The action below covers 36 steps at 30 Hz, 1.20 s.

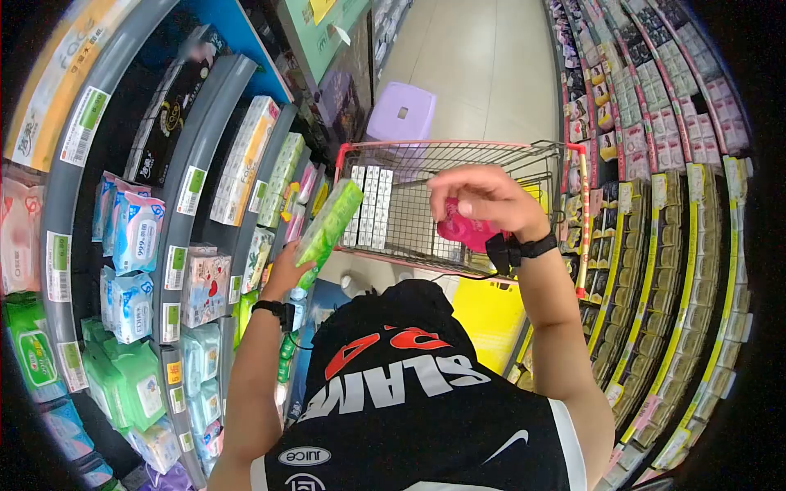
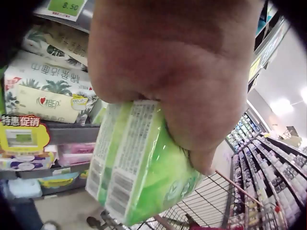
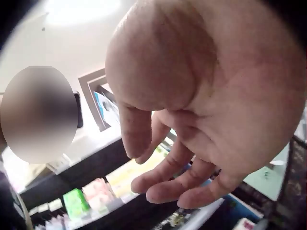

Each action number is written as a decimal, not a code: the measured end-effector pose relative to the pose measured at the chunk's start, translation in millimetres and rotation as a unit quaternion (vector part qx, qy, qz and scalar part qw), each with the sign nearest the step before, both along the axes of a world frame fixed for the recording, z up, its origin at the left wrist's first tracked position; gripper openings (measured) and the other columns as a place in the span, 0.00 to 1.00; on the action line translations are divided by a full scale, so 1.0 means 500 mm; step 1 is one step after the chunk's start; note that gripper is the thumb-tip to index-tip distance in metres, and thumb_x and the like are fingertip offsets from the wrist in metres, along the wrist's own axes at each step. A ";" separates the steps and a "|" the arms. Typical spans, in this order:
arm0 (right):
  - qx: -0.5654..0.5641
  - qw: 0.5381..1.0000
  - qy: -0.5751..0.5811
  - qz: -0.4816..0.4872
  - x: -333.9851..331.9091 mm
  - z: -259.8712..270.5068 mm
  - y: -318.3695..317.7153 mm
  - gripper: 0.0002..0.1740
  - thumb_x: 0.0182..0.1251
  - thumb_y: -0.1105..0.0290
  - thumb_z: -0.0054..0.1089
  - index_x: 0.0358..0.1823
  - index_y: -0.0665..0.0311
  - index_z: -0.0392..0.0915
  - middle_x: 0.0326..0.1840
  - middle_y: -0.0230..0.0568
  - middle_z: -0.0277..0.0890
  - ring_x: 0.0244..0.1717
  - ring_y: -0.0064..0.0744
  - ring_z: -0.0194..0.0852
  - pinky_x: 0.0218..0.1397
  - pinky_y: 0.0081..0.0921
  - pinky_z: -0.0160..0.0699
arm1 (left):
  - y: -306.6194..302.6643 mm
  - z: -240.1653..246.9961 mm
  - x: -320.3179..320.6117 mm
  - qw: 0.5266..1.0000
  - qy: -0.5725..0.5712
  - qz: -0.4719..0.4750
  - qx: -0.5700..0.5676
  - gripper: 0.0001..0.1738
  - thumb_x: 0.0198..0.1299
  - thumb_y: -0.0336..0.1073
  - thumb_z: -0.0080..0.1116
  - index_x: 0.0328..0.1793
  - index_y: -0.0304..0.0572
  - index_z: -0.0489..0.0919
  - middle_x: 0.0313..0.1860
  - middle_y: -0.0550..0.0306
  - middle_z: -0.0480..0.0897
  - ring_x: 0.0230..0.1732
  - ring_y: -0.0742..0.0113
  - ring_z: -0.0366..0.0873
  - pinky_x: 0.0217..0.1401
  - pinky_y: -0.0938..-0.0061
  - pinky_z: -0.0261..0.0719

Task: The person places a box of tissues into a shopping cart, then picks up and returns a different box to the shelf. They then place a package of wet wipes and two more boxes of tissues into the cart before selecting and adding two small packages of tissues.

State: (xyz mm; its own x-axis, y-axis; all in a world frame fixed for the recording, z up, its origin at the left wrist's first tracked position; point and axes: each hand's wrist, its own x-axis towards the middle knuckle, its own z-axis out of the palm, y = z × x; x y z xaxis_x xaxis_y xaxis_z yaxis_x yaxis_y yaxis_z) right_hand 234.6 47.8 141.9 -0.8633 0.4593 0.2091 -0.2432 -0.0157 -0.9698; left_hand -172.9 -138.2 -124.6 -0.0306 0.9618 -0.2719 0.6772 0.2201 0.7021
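My left hand (image 1: 286,272) grips a long green plastic-wrapped pack (image 1: 332,222) by its near end, between the shelf and the shopping cart (image 1: 467,147). The left wrist view shows the thumb along one side of the green pack (image 2: 158,177), with printed barcodes on its end face. My right hand (image 1: 491,196) is raised over the cart and holds nothing. Its fingers (image 3: 177,184) hang loosely bent in the right wrist view. Below that hand a bright pink item (image 1: 468,235) shows, partly hidden. White packs (image 1: 372,204) stand in rows at the cart's left end.
Shelves on the left carry wipes (image 1: 135,233) and boxed tissues (image 1: 246,159), with price tags along the edges. A purple stool (image 1: 401,113) stands beyond the cart. Racks of small packaged goods (image 1: 647,221) line the right side. Tiled floor (image 1: 458,65) runs ahead.
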 end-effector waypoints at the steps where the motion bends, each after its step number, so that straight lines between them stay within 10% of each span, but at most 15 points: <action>1: 0.003 1.000 0.021 0.020 -0.008 0.034 -0.014 0.25 0.75 0.68 0.55 0.69 0.70 0.70 0.42 0.39 0.81 0.47 0.31 0.78 0.57 0.32 0.75 | -0.008 -0.006 -0.007 1.000 -0.008 -0.004 -0.014 0.44 0.53 0.44 0.76 0.71 0.31 0.67 0.62 0.36 0.79 0.64 0.45 0.77 0.67 0.60 0.73; 8: 0.079 0.907 0.295 0.290 -0.105 0.178 -0.129 0.10 0.77 0.61 0.51 0.47 0.56 0.79 0.34 0.46 0.77 0.27 0.42 0.72 0.33 0.36 0.70 | -0.032 0.023 -0.015 0.993 -0.102 -0.021 -0.052 0.38 0.51 0.36 0.77 0.68 0.33 0.72 0.60 0.40 0.81 0.63 0.53 0.79 0.65 0.64 0.74; 15: 0.167 0.872 0.287 0.361 -0.161 0.265 -0.160 0.05 0.74 0.63 0.56 0.39 0.49 0.79 0.29 0.39 0.74 0.23 0.36 0.68 0.29 0.33 0.66 | 0.006 0.164 -0.016 0.998 -0.001 -0.053 -0.025 0.37 0.48 0.36 0.78 0.66 0.37 0.75 0.53 0.41 0.85 0.57 0.50 0.83 0.61 0.63 0.78; 27: 0.408 0.878 0.250 -0.021 -0.170 0.338 -0.132 0.06 0.67 0.62 0.67 0.30 0.41 0.82 0.21 0.32 0.71 0.18 0.29 0.63 0.23 0.30 0.56 | 0.068 0.262 0.001 0.995 -0.033 -0.089 0.033 0.38 0.51 0.39 0.76 0.69 0.36 0.73 0.60 0.41 0.82 0.63 0.52 0.79 0.66 0.63 0.75; 32: 0.489 0.679 0.450 -0.312 -0.005 0.349 -0.154 0.14 0.60 0.45 0.70 0.23 0.38 0.78 0.17 0.15 0.68 0.14 0.18 0.58 0.22 0.25 0.53 | 0.068 0.310 -0.009 0.986 -0.090 -0.114 0.081 0.38 0.56 0.41 0.74 0.70 0.32 0.71 0.64 0.41 0.79 0.68 0.52 0.75 0.71 0.63 0.70; 36: 0.565 0.556 0.497 -0.353 0.020 0.380 -0.169 0.15 0.71 0.48 0.56 0.42 0.49 0.78 0.38 0.26 0.76 0.39 0.24 0.68 0.46 0.28 0.65 | 0.062 0.341 -0.023 0.947 -0.310 -0.080 -0.031 0.36 0.67 0.42 0.64 0.76 0.33 0.64 0.68 0.53 0.74 0.68 0.67 0.69 0.73 0.70 0.66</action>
State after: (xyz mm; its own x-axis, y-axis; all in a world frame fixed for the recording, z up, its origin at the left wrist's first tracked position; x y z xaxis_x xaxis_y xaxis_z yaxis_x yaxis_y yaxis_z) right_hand 244.5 -36.6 331.9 0.2493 -0.2998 0.9209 -0.2259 0.9067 0.3563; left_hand -184.2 -107.0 45.8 0.2989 0.9220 -0.2460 0.1672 0.2032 0.9647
